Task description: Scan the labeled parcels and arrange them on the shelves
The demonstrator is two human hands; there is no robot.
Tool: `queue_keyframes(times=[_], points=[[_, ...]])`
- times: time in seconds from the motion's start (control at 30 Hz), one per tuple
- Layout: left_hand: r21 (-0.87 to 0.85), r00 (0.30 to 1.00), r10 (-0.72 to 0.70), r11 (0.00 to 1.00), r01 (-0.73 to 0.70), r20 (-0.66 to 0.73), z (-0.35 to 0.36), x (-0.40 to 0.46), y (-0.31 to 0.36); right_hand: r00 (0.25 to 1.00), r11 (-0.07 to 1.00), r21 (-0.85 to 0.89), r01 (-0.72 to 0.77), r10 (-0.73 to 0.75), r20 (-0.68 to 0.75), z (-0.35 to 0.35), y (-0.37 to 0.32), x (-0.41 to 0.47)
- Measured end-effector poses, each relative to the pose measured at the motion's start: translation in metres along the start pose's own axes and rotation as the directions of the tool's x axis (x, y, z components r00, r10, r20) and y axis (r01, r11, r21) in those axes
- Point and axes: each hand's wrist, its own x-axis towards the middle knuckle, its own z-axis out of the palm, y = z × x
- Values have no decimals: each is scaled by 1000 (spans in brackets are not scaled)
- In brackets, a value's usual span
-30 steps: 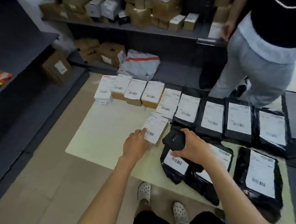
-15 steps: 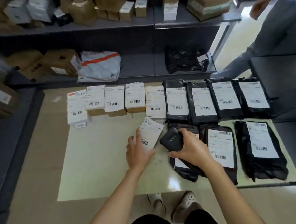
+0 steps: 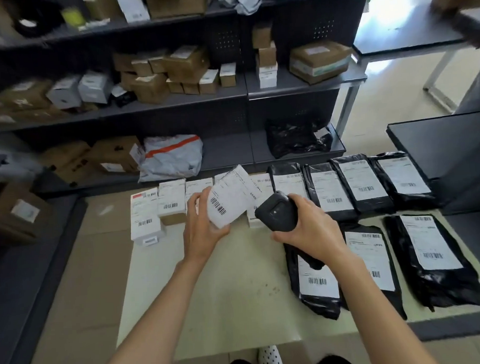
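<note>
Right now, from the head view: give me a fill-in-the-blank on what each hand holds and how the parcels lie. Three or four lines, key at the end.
1. The left hand holds a small parcel whose white label shows a ____.
2. The right hand grips a black handheld ____.
3. The four bag parcels in the back row are wrapped in ____ plastic.
4. The grey mailer on the lowest shelf carries an ____ stripe.

Missing words: barcode; scanner; black; orange
</note>
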Motion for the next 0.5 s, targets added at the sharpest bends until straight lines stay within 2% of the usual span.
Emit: queue_keyframes(times=[0.07, 0.23, 0.5], points=[[24, 992, 128, 991, -128, 3, -11, 26, 20, 997, 999, 19, 31, -29, -76, -17, -9, 0], [151, 939, 341, 927, -343, 42, -30, 83, 79, 975, 998, 30, 55, -47, -218, -60, -18, 0], [138, 810, 573, 798, -587, 126, -20, 122, 152, 955, 999, -11, 30, -32, -296, -108, 5, 3]])
